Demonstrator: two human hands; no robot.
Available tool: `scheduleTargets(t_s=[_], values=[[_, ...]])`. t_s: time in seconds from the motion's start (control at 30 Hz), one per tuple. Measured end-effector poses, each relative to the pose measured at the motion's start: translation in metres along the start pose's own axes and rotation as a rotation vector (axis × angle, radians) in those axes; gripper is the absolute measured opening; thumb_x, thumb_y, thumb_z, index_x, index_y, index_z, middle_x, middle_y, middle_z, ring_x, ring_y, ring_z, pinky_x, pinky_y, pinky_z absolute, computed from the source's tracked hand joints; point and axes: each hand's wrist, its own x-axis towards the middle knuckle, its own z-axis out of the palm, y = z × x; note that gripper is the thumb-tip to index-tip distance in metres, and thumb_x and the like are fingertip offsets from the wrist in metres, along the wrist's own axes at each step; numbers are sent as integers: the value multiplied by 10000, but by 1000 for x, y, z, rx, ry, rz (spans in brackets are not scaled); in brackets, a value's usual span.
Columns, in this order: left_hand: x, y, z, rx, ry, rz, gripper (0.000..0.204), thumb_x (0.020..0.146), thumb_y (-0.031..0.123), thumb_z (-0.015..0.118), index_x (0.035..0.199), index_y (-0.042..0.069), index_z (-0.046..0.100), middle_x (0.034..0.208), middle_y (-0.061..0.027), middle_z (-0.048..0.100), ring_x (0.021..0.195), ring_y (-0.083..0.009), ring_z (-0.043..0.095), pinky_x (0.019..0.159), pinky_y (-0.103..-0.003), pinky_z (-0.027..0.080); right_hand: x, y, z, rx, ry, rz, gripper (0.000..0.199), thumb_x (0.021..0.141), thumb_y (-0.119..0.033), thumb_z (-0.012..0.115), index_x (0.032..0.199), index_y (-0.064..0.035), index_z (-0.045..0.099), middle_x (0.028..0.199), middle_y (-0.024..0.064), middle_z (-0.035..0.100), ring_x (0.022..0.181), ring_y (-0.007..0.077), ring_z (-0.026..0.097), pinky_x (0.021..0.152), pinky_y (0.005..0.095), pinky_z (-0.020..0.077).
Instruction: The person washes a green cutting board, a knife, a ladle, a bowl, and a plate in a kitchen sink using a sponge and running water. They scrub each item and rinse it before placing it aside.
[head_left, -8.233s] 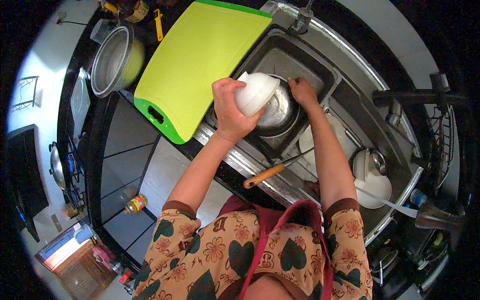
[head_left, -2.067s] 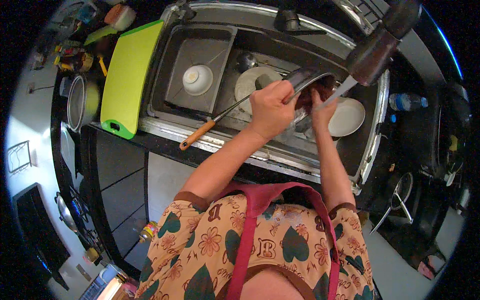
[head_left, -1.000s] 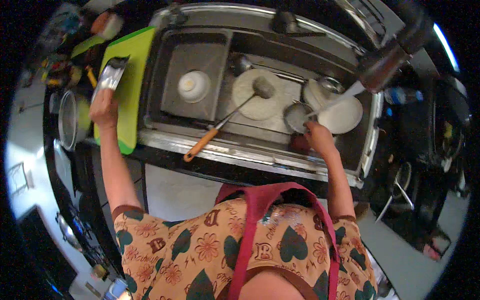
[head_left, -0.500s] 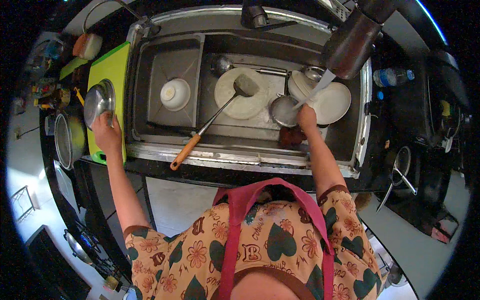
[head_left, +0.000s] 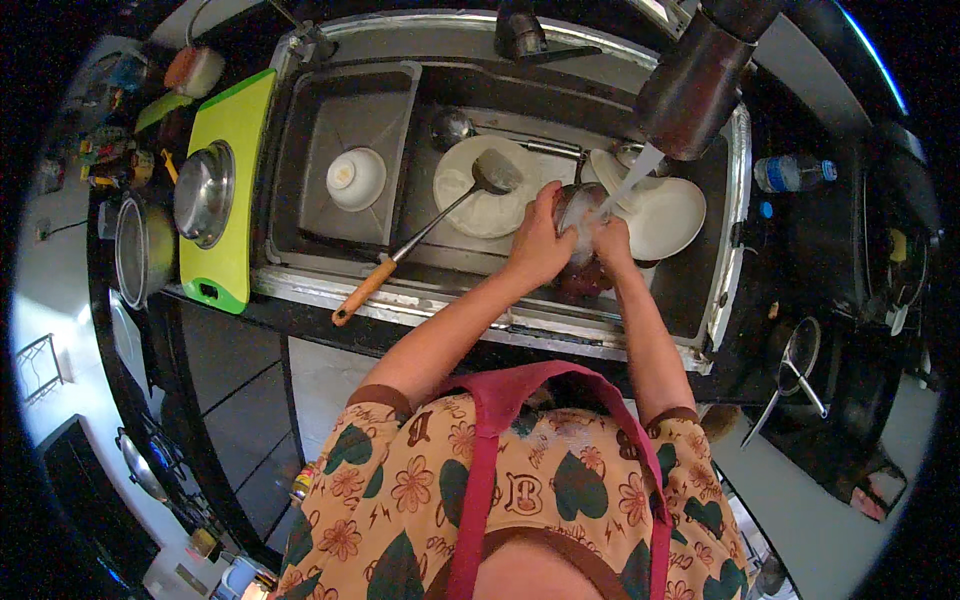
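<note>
A small metal bowl is held in the sink under the running water. My left hand grips its left side, thumb toward the rim. My right hand is closed at its right side, where the stream falls; its fingertips are partly hidden by water. Dark reddish-brown stuff lies below the hands. Right of them lean white plates. To the left, a spatula with a wooden handle rests across a white plate and the sink's front edge.
The black tap hangs over the right side. A white bowl sits in the left basin. On the green cutting board rests a shiny steel bowl. A plastic bottle lies right of the sink; a strainer is nearby.
My left hand has left the steel bowl on the cutting board and come right to grip the small metal bowl. That bowl now sits between both hands under the stream.
</note>
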Motion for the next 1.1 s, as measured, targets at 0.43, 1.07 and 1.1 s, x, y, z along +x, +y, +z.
scheduleTargets(t_s=[0.43,1.07,1.1], values=[[32,26,19,419,-76,136,542,744,121,586,1265,76,445,1137,-218,502,1045,-390,499,896,-458,421,-32,60,28,-697,-535,-284,621,730,-197,675,1296,-119,431,1178,243,554,999,402,592,850,487,491],[33,-53,18,-398,-262,-413,386,743,6,555,1115,61,640,977,-50,672,868,-145,605,792,-289,473,-43,-112,-51,-571,313,-788,566,602,-108,762,1124,-111,544,976,117,625,853,305,623,693,413,512],[34,-52,21,-378,-282,-375,401,736,0,560,1122,71,639,978,-40,670,870,-133,602,798,-287,474,-33,-103,-43,-529,265,-728,611,600,-123,762,1164,-122,525,988,116,624,854,314,618,708,419,513]])
